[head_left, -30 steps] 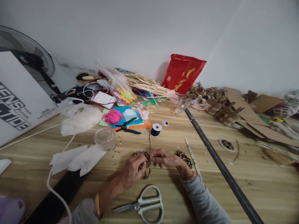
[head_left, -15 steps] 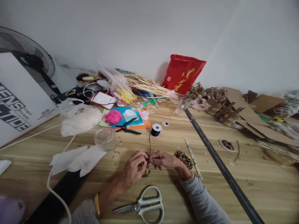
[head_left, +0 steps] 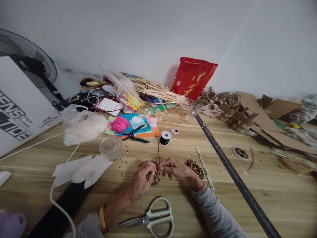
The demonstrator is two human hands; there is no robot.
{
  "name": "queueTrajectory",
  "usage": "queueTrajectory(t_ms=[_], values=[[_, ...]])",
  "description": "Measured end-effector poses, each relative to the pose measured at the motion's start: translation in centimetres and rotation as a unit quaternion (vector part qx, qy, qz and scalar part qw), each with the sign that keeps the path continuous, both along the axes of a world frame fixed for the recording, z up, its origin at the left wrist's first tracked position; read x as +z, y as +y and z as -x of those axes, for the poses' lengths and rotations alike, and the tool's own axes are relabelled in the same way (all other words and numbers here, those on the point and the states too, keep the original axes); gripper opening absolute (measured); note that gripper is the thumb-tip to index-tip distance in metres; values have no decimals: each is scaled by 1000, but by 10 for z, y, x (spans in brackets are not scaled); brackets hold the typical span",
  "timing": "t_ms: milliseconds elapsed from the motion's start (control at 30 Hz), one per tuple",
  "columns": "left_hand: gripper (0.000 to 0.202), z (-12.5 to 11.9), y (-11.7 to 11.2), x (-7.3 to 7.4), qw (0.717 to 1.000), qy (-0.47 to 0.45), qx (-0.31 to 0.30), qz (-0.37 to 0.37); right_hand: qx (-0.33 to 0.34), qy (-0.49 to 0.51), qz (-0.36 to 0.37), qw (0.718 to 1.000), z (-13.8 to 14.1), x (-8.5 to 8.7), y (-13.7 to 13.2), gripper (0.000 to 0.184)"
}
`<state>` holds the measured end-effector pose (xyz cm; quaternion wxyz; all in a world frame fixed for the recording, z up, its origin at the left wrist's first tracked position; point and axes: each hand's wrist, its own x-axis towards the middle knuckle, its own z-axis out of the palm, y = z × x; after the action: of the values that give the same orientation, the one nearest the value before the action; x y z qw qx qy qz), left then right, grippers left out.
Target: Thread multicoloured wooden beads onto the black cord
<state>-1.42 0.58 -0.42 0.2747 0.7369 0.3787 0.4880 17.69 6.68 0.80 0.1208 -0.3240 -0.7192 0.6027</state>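
My left hand (head_left: pixel 142 178) is closed on a string of small multicoloured beads (head_left: pixel 156 178), which loops out past the fingers on both sides. Close beside it, my right hand (head_left: pixel 175 168) pinches at the dark cord (head_left: pixel 158 152) where it meets the beads; the fingertips partly hide that spot. The cord runs back to a white spool of black cord (head_left: pixel 165 138) standing on the table. A second heap of multicoloured beads (head_left: pixel 194 168) lies by my right wrist. Scissors with pale handles (head_left: pixel 159 218) rest on the table nearest me.
Black pliers (head_left: pixel 135 135) and pink yarn (head_left: pixel 119 124) lie on coloured paper. A clear jar (head_left: pixel 111 148) stands left, near white paper (head_left: pixel 91 170). A patterned stick (head_left: pixel 205 168) and a long black strip (head_left: pixel 230 168) lie right. A red bag (head_left: pixel 194 77) leans on the wall.
My hands have drawn slightly apart, and more of the bead string shows to the left of my left hand. The spool and scissors have stayed put.
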Motion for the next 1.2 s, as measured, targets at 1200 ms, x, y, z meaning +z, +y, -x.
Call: queueTrajectory(t_ms=[1200], values=[[20, 4, 6, 5, 981, -55, -9, 186, -48, 35, 38, 998, 7, 8, -3, 19]])
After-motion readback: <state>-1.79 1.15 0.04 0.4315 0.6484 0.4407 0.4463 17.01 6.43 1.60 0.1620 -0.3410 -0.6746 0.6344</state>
